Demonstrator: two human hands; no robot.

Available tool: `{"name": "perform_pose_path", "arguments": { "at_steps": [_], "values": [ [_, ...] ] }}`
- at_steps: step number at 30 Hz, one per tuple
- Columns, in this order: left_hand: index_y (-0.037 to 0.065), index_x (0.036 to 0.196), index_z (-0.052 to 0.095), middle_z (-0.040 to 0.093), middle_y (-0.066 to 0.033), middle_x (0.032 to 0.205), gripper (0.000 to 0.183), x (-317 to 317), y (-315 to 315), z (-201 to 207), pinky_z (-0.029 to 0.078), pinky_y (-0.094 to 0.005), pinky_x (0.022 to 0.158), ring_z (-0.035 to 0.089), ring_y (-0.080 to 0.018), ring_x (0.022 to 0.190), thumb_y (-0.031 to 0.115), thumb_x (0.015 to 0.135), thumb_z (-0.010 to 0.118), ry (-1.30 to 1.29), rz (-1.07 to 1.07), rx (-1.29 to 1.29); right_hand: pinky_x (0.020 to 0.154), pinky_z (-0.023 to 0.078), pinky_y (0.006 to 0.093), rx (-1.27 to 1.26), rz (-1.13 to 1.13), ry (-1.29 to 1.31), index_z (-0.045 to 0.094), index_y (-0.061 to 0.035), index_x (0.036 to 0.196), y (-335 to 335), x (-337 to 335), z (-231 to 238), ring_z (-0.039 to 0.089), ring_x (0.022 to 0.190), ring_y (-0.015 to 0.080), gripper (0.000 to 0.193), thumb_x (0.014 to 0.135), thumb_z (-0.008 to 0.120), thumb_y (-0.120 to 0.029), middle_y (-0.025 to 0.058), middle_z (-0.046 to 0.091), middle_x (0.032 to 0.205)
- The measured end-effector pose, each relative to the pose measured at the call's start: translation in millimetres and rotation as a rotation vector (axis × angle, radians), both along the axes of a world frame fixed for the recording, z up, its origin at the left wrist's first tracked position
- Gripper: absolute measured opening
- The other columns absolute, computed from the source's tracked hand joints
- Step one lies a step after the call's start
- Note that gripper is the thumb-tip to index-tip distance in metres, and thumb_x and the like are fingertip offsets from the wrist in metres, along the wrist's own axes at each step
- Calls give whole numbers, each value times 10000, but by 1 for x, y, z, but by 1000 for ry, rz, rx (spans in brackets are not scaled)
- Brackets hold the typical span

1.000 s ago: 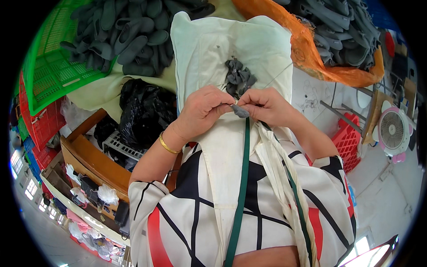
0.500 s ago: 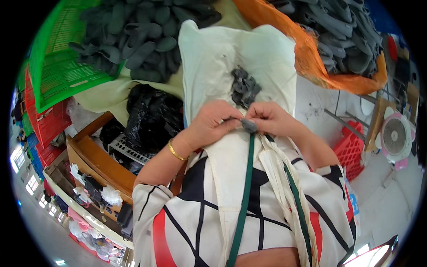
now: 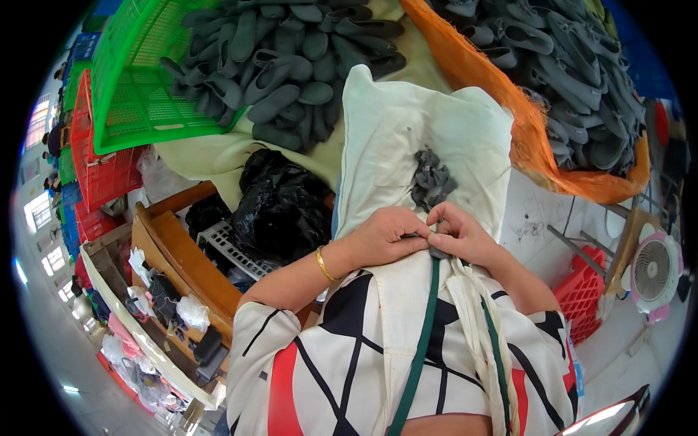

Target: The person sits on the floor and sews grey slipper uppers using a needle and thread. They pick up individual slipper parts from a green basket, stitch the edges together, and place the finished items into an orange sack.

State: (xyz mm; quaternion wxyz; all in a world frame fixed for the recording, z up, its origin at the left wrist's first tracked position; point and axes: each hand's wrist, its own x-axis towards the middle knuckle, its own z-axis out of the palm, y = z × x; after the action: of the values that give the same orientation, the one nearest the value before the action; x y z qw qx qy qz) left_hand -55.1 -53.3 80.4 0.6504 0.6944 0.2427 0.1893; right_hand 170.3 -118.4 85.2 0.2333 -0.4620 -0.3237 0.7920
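Grey piece [image 3: 438,253], mostly hidden, pinched in nearly closed hands [image 3: 392,234] [image 3: 467,235], crumpled grey scraps [image 3: 432,180] on creased pale cloth [image 3: 469,125]

Just ahead of the fingers [image 3: 407,231], a clump of grey pieces [image 3: 432,182] blocks the straight way; on either side of it, bare pale cloth [image 3: 374,145] leaves room to pass. Farther ahead, grey shoes [image 3: 273,102] bar the left and an orange sack [image 3: 534,156] the right. Leftward, beyond the cloth, bulges a black bag [image 3: 280,211].
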Motion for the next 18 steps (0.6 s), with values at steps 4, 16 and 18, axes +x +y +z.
{"name": "perform_pose_path", "arguments": {
  "at_steps": [4,16,18],
  "values": [
    [94,988,745,677,-77,814,149,-1,-5,-7,474,-332,672,620,-238,736,96,841,763,21,-8,0,558,315,207,14,-13,60,474,-78,1165,1,-2,1,426,612,17,301,952,651,-197,-60,486,676],
    [4,950,688,662,-78,798,146,17,17,-12,472,-298,614,595,-164,664,104,846,710,288,311,-99,580,477,351,1117,-7,-816,651,-71,900,44,4,15,590,685,234,152,827,747,-165,55,569,723],
    [4,994,689,660,-56,826,156,18,19,-6,469,-267,612,578,-118,663,65,853,715,276,242,88,565,475,356,1241,53,-891,646,-84,849,42,1,7,583,686,240,153,786,760,-164,39,563,728]
  ]
}}
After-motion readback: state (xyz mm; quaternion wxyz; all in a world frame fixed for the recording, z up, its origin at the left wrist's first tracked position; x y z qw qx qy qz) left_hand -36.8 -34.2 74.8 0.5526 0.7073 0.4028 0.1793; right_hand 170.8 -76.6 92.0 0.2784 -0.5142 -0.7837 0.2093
